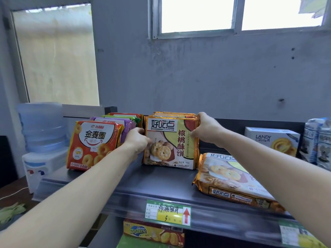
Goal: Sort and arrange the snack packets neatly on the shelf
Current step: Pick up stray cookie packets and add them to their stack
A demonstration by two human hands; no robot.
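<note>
- On the shelf [152, 181], mid-row: left grip [137, 140] clasps the left edge of the upright walnut-biscuit stack [170, 140]. Right grip [206, 129] pinches its top right corner. Both closed on the stack.
- Stack stands on the shelf, front facing out, above the price tag [167, 212].
- Just left: orange ring-biscuit packet [93, 144] upright, purple packets [114, 122] filed behind it. That side looks sorted.
- Just right: one loose walnut packet [232, 179] lies flat, angled, at the shelf's front edge. Probably still to stand up and join the stack.
- Further right: Landy Castle box [272, 140] and blue-white bags [318, 140], upright.
- Judgement: mostly done; stack squaring plus the flat packet remain.
</note>
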